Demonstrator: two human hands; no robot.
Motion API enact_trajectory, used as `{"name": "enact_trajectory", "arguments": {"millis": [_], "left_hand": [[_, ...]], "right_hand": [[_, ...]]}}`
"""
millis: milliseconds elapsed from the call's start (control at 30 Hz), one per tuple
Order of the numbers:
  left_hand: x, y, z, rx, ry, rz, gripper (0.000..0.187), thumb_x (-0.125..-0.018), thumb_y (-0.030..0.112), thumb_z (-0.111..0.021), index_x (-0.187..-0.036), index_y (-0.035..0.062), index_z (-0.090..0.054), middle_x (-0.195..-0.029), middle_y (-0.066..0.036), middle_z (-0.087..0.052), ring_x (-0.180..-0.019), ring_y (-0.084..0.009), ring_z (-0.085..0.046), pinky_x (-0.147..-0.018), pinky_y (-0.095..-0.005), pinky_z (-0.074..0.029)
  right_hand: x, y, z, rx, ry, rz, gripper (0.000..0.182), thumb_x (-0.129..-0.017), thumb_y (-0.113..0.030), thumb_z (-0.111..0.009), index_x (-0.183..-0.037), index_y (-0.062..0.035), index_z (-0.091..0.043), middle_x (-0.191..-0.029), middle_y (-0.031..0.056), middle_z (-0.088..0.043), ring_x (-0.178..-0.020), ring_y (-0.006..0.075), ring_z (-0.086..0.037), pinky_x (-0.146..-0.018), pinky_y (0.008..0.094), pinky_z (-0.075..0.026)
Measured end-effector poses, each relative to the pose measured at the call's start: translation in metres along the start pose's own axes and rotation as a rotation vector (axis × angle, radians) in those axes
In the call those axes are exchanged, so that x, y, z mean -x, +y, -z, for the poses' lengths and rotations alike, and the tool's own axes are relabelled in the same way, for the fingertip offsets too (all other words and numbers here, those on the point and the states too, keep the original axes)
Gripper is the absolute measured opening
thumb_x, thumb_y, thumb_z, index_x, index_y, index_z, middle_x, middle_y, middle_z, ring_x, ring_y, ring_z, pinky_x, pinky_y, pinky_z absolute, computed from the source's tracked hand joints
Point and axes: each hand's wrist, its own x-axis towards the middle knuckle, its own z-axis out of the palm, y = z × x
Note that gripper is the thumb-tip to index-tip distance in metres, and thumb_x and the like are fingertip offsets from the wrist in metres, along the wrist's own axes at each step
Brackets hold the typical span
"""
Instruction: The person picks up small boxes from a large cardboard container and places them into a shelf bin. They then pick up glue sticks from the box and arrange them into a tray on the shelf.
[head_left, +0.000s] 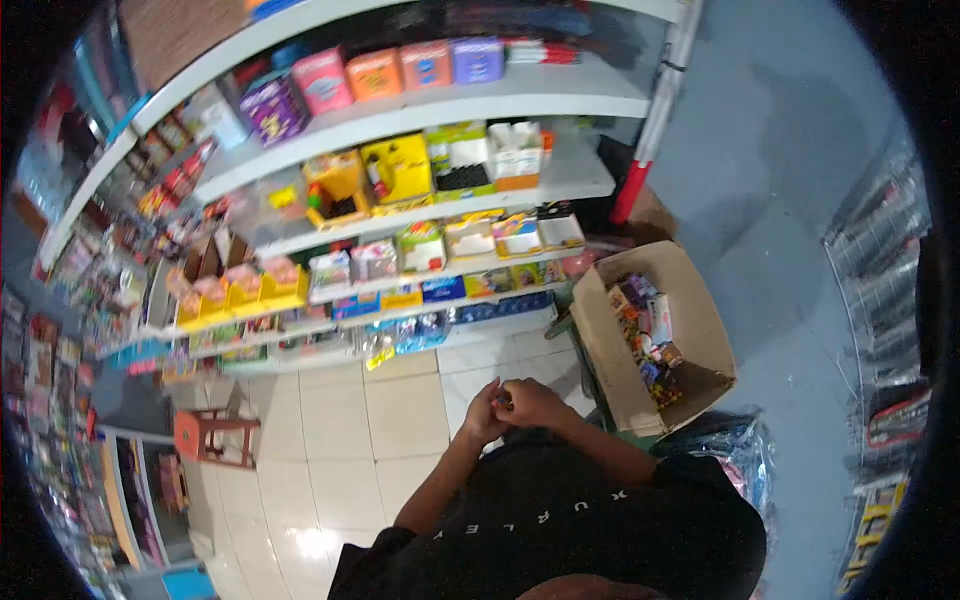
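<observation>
Here, both hands meet in front of the person's chest, above the tiled floor (330, 420). The left hand (483, 415) and the right hand (535, 402) press together with fingers curled, and a small item (505, 403) sits between the fingertips, mostly hidden; what it is cannot be told. Judging by how little shows, it is light and small enough to pinch by its edges with fingertips alone; whether it is stiff or soft cannot be seen. The left grip is closed loosely beside it, the right grip closed around it. Both forearms come up from a black shirt (580, 520), elbows bent, wrists turned inward. Just right of the hands stands an open cardboard box (610, 350) with colourful packets (648, 340) inside. Stocked shelves (560, 175) run across the wall ahead, and a small orange stool (205, 435) stands to the left.
</observation>
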Motion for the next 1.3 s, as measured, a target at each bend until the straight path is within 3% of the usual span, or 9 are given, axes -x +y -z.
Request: {"name": "enact_trajectory", "arguments": {"millis": [133, 200, 267, 467, 667, 867, 1000, 1167, 1300], "left_hand": [[0.039, -0.009, 0.012, 0.116, 0.074, -0.101, 0.041, -0.100, 0.037, -0.042, -0.114, 0.0013, -0.056, -0.106, -0.011, -0.062, -0.104, -0.0256, -0.060, -0.094, -0.0411, -0.048], [0.053, -0.010, 0.034, 0.245, 0.180, -0.181, 0.030, -0.100, 0.030, -0.043, -0.110, 0.0045, -0.056, -0.111, -0.011, -0.061, -0.106, -0.0250, -0.058, -0.096, -0.0405, -0.047], [0.069, -0.010, 0.041, 0.328, 0.093, -0.284, 0.027, -0.100, 0.028, -0.044, -0.109, 0.0056, -0.056, -0.108, -0.011, -0.061, -0.103, -0.0262, -0.059, -0.095, -0.0415, -0.047], [0.103, -0.002, 0.042, 0.215, 0.014, -0.358, 0.032, -0.099, 0.032, -0.040, -0.109, 0.0073, -0.059, -0.105, -0.009, -0.064, -0.102, -0.0232, -0.059, -0.096, -0.0459, -0.045], [0.136, -0.002, 0.020, 0.216, 0.048, -0.430, 0.031, -0.099, 0.033, -0.043, -0.114, 0.0092, -0.058, -0.110, -0.007, -0.064, -0.100, -0.0205, -0.063, -0.091, -0.0400, -0.053], [0.152, -0.002, 0.031, 0.211, 0.063, -0.461, 0.031, -0.100, 0.032, -0.048, -0.115, 0.0081, -0.060, -0.106, -0.007, -0.066, -0.097, -0.0207, -0.065, -0.084, -0.0354, -0.056], [0.162, -0.003, 0.022, 0.217, 0.099, -0.455, 0.030, -0.099, 0.030, -0.051, -0.116, 0.0074, -0.061, -0.106, -0.009, -0.067, -0.096, -0.0238, -0.066, -0.082, -0.0341, -0.056], [0.148, -0.004, 0.040, 0.250, 0.093, -0.429, 0.029, -0.098, 0.029, -0.053, -0.116, 0.0074, -0.061, -0.108, -0.011, -0.067, -0.094, -0.0268, -0.066, -0.081, -0.0329, -0.057], [0.139, 0.000, 0.036, 0.310, 0.151, -0.428, 0.027, -0.097, 0.029, -0.056, -0.114, 0.0090, -0.062, -0.104, -0.009, -0.067, -0.094, -0.0252, -0.066, -0.081, -0.0322, -0.056]], "right_hand": [[0.013, -0.020, -0.017, -0.297, 0.020, 0.108, 0.041, -0.085, -0.039, -0.071, -0.098, -0.0016, -0.061, -0.073, 0.0113, -0.067, -0.066, 0.0230, -0.066, -0.063, 0.0371, -0.053], [0.015, -0.041, -0.009, -0.493, -0.216, -0.197, 0.037, -0.088, -0.040, -0.069, -0.094, -0.0044, -0.060, -0.068, 0.0038, -0.060, -0.047, 0.0096, -0.053, -0.044, 0.0280, -0.044], [0.009, -0.039, -0.024, -0.761, -0.264, -0.299, 0.029, -0.092, -0.034, -0.066, -0.089, -0.0055, -0.059, -0.066, 0.0007, -0.055, -0.048, 0.0088, -0.050, -0.044, 0.0256, -0.043], [-0.018, -0.077, -0.064, -1.205, -0.239, -0.100, 0.026, -0.093, -0.023, -0.064, -0.076, -0.0065, -0.054, -0.064, -0.0015, -0.051, -0.055, 0.0067, -0.050, -0.050, 0.0241, -0.041], [-0.023, -0.124, -0.070, -0.418, -0.009, 0.347, 0.031, -0.089, -0.020, -0.069, -0.071, -0.0053, -0.048, -0.063, -0.0021, -0.045, -0.059, 0.0050, -0.043, -0.053, 0.0248, -0.038], [-0.023, -0.130, -0.069, -0.517, 0.108, 0.300, 0.032, -0.083, -0.014, -0.074, -0.070, -0.0064, -0.046, -0.065, -0.0027, -0.043, -0.062, 0.0048, -0.043, -0.054, 0.0232, -0.038], [-0.034, -0.118, -0.068, -1.209, -0.017, -0.029, 0.025, -0.081, -0.004, -0.073, -0.083, -0.0086, -0.049, -0.069, -0.0014, -0.051, -0.062, 0.0083, -0.053, -0.056, 0.0243, -0.046], [-0.040, -0.097, -0.038, -1.705, -0.264, -0.328, 0.024, -0.092, -0.023, -0.060, -0.111, -0.0091, -0.053, -0.103, 0.0120, -0.059, -0.101, 0.0297, -0.059, -0.094, 0.0496, -0.046], [-0.045, -0.092, -0.017, -1.889, -0.329, -0.169, 0.030, -0.093, -0.026, -0.052, -0.117, -0.0080, -0.052, -0.124, 0.0205, -0.053, -0.123, 0.0350, -0.049, -0.108, 0.0517, -0.036]]}}
